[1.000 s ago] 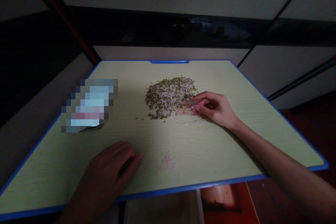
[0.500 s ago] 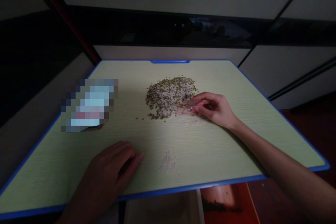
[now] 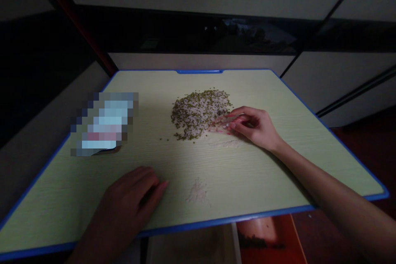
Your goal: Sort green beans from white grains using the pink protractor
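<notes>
A heap of mixed green beans and white rice grains point(image 3: 198, 112) lies in the middle of a pale green table point(image 3: 278, 161) with a blue edge. My right hand point(image 3: 252, 128) rests at the heap's right side, fingers pinched together on a small clear flat thing point(image 3: 221, 123) that touches the grains. A thin smear of white grains point(image 3: 227, 144) lies just below that hand. My left hand point(image 3: 128, 204) lies palm down near the front edge, fingers loosely curled, holding nothing. A small pile of white grains point(image 3: 197, 192) sits to its right.
A blurred-out light blue packet point(image 3: 103, 123) lies at the table's left side. A few stray beans point(image 3: 163, 139) lie left of the heap. Dark wall panels stand behind the table. An orange-red object point(image 3: 262, 235) shows below the front edge.
My right hand has shifted very slightly up toward the heap. The left hand has not moved.
</notes>
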